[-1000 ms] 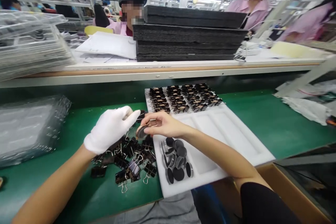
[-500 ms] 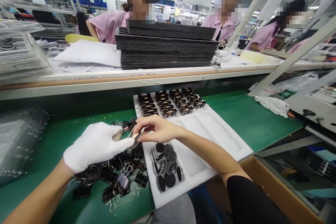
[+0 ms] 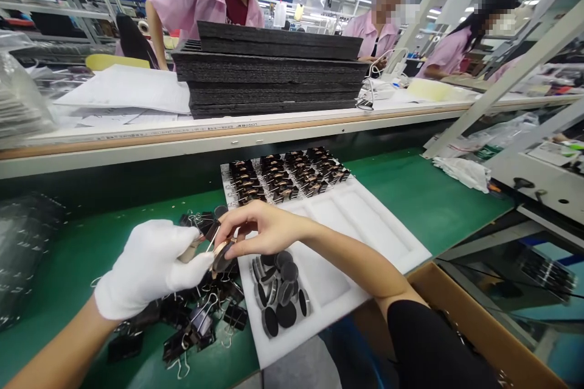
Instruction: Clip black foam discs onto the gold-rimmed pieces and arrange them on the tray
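Note:
My left hand (image 3: 150, 270), in a white glove, pinches a black binder clip (image 3: 208, 228) by its wire handles. Between the bare fingers of my right hand (image 3: 264, 228) is a round dark disc (image 3: 222, 258) with a copper-coloured edge, held right against the clip. Whether the clip's jaws are around the disc is hidden by the fingers. Below my hands, loose binder clips (image 3: 196, 322) lie heaped on the green tabletop (image 3: 82, 292). Several dark discs (image 3: 286, 315) sit in the near compartment of a white foam tray (image 3: 396, 255). Rows of clipped pieces (image 3: 278, 177) fill the tray's far part.
A raised shelf (image 3: 283, 134) runs across behind, bearing a stack of black foam sheets (image 3: 274, 82). Clear plastic trays (image 3: 27, 255) stand at left. A cardboard box (image 3: 483, 322) is below right. Several people in pink (image 3: 196, 0) work beyond the shelf.
The view has shifted slightly, and both hands sit a little lower and further left in it. The disc's dark face has turned more into view. A person in pink behind the stack has straightened up.

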Tool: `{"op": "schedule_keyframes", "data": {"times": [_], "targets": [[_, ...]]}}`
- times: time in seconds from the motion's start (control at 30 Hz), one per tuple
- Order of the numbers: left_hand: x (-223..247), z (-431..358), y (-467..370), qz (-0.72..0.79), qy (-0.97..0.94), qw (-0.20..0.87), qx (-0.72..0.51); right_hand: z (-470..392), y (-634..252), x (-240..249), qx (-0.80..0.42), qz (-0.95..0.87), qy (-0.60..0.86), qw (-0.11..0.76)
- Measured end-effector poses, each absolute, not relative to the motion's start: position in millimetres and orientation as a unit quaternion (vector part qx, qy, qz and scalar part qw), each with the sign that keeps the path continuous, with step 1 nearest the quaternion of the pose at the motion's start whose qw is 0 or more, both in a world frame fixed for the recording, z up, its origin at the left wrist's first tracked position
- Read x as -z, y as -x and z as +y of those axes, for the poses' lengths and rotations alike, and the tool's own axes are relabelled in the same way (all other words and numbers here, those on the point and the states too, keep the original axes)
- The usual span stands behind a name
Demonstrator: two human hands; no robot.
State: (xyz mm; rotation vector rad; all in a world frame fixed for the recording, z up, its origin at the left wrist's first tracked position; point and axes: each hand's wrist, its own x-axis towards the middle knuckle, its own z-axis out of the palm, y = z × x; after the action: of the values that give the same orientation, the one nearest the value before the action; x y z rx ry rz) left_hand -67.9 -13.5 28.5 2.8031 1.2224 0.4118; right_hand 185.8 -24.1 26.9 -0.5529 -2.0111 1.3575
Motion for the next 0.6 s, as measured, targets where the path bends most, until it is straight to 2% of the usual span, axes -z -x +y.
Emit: {"op": "schedule_keyframes", "data": {"times": [0.13, 0.37, 0.47, 0.6], "targets": [[-23.4, -10.0, 71.0, 0.377, -0.909, 0.114, -0.141, -24.4, -188.3, -31.7, -0.51, -0.773, 0.188, 0.327], [-20.0, -8.7, 71.9, 0.394, -0.894, 0.175, -0.119, -23.6, -184.5, -25.4, -0.51, -0.755, 0.19, 0.365], [-20.2, -9.2, 69.1, 0.381, -0.903, 0.149, -0.132, -24.3, -184.3, -22.0, -0.519, -0.744, 0.205, 0.368], [-18.3, -5.0, 68.2, 0.329, -0.927, 0.051, -0.171, -24.3, -184.7, -19.7, -0.508, -0.745, 0.225, 0.369]]}}
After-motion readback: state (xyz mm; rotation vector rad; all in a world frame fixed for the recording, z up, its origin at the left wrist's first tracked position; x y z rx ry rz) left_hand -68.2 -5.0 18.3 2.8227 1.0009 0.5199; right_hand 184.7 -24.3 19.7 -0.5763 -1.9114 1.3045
